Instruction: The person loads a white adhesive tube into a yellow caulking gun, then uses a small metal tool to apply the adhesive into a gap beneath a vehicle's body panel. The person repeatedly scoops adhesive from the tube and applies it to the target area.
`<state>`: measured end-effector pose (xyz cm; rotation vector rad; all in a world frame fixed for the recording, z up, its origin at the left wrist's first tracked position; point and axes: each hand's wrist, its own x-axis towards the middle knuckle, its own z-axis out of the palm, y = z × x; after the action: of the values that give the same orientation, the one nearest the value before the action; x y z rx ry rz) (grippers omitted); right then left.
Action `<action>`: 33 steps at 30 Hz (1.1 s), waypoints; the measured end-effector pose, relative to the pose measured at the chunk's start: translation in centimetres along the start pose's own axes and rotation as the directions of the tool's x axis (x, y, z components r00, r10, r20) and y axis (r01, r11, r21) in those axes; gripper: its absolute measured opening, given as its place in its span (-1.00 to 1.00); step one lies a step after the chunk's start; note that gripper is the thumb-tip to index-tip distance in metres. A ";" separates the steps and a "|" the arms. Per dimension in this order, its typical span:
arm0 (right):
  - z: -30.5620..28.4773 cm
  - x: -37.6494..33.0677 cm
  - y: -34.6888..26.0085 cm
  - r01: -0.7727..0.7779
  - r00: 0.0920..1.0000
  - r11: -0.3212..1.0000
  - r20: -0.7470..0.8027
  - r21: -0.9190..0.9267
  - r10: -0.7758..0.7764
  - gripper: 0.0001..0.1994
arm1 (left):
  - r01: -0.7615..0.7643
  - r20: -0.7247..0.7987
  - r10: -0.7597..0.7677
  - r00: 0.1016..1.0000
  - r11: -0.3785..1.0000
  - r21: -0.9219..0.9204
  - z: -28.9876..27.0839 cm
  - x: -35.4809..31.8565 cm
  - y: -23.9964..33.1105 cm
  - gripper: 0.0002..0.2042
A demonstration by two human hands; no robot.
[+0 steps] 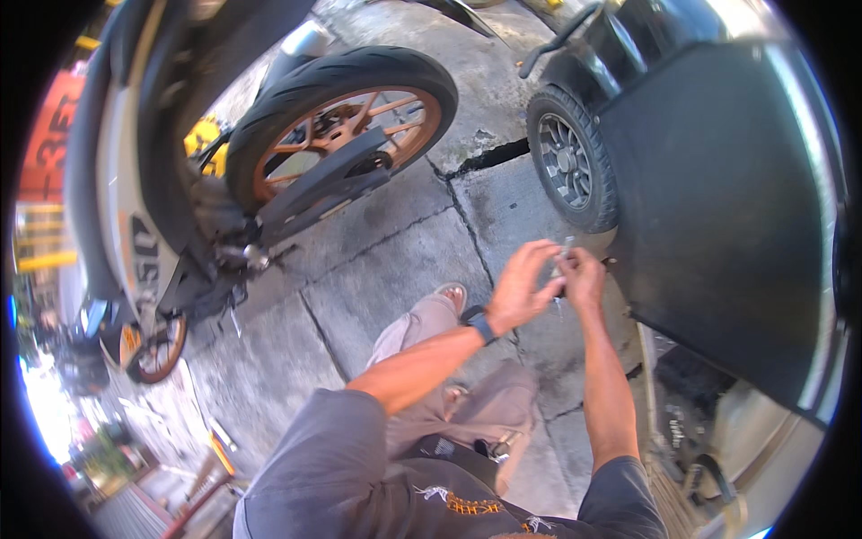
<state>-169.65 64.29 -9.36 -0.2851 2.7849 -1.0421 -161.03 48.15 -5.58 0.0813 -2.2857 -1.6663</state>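
Observation:
In front of my body, both hands meet above the paving beside the small wheel. My right hand (584,278) is closed, with its fingertips pinched on a small pale, shiny object (568,243); its kind is too small to tell. Close against it on the left is my left hand (521,289), its thumb and fingers apart and reaching toward the same object. Whether the left fingertips touch it, I cannot tell. A dark band with a watch (478,322) is on my left wrist.
To the left stands a motorcycle with a black rear tyre (350,65) and copper-coloured rim. On the right are a small spoked wheel (572,162) and a large dark panel (718,207). Grey concrete slabs (395,260) with cracked joints lie below.

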 end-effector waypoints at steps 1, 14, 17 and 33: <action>-1.2 -0.7 -1.9 0.133 0.986 0.986 0.109 -0.097 -0.123 -0.82 | 0.062 -0.004 -0.062 0.998 0.997 0.042 -2.6 -1.1 2.1 -0.51; -23.5 -16.7 -15.0 0.136 0.874 0.976 0.484 -0.168 -0.039 -0.75 | 0.095 -0.530 -0.122 0.839 0.992 -0.078 -23.1 -12.5 35.5 -0.58; -25.0 -17.2 -16.7 0.153 0.819 0.961 0.573 -0.230 0.007 -0.74 | -0.261 -0.732 0.128 0.670 0.963 -0.070 -32.5 -16.7 44.7 -0.59; -4.2 -18.0 -49.2 0.885 0.275 0.459 0.882 -0.077 -0.382 -0.74 | 0.708 -0.713 0.048 0.699 -0.180 0.683 -50.9 -46.6 81.4 -0.71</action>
<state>-146.98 34.66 27.67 -1.7161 1.9323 0.0671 -91.42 38.07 74.66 1.4855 -2.4339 0.5676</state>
